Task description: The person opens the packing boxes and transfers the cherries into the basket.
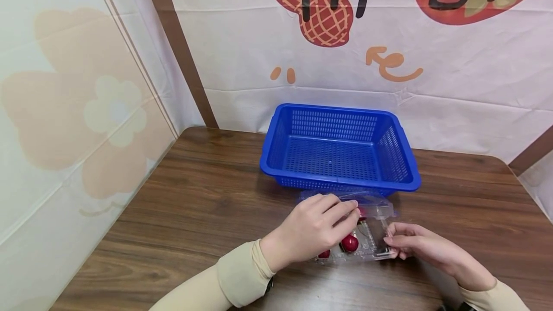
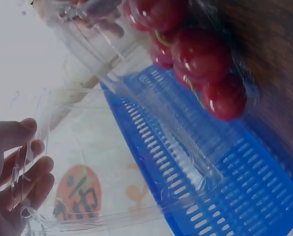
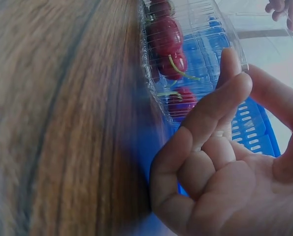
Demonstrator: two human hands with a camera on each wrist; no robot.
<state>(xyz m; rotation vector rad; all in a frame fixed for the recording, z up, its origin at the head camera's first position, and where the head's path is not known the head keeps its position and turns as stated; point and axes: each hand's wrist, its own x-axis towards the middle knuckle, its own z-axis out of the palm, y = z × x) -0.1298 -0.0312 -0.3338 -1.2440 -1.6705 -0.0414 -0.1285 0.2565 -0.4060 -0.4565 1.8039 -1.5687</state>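
A clear plastic clamshell box (image 1: 370, 252) sits on the table, its hinged lid (image 1: 369, 200) raised at the back. Inside lie several red cherries (image 1: 350, 243) with green stems; close up, more cherries (image 2: 200, 56) show in the left wrist view. My left hand (image 1: 311, 227) reaches over the box and hides part of the fruit. In the left wrist view its thumb and fingers (image 2: 40, 189) hold the lid's edge. At the box's right end, my right hand (image 1: 425, 248) pinches the rim between thumb and fingers.
Right behind the box stands a blue plastic basket (image 1: 339, 179) with slotted walls and nothing inside. The brown wooden table (image 1: 186, 215) ends at a printed cloth backdrop (image 1: 242, 52), with another cloth panel along the left.
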